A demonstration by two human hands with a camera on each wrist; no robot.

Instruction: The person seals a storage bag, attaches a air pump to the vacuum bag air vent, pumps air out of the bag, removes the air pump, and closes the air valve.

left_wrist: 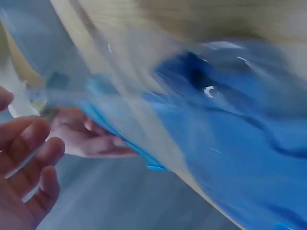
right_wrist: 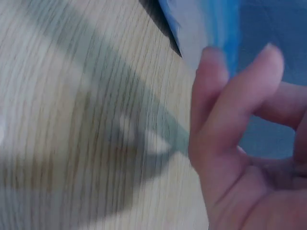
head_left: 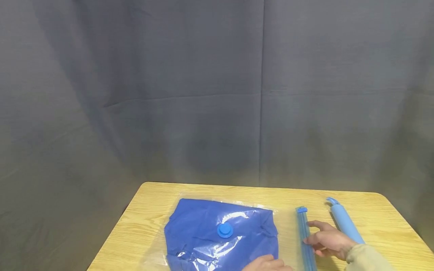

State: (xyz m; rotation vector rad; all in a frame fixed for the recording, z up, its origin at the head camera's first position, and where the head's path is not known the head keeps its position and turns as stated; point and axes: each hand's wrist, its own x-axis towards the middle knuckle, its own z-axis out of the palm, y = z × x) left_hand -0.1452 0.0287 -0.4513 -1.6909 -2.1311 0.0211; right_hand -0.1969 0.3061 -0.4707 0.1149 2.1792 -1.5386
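A clear vacuum storage bag (head_left: 220, 214) with blue cloth inside and a round blue valve (head_left: 225, 230) lies on the table. Along its right side runs a blue zip strip (head_left: 303, 222), with a blue slider (head_left: 301, 209) at the far end. My right hand (head_left: 327, 239) pinches the bag at this strip, thumb over it; the other fingers are partly hidden. The left hand (head_left: 268, 263) is over the bag's near right part, cut off by the lower edge. In the left wrist view its fingers (left_wrist: 36, 143) are loosely bent with nothing between them.
A light blue hand pump (head_left: 346, 223) lies right of the bag, partly behind the right hand and sleeve. The wooden table (head_left: 162, 188) has rounded far corners. A grey curtain (head_left: 203, 94) hangs behind it.
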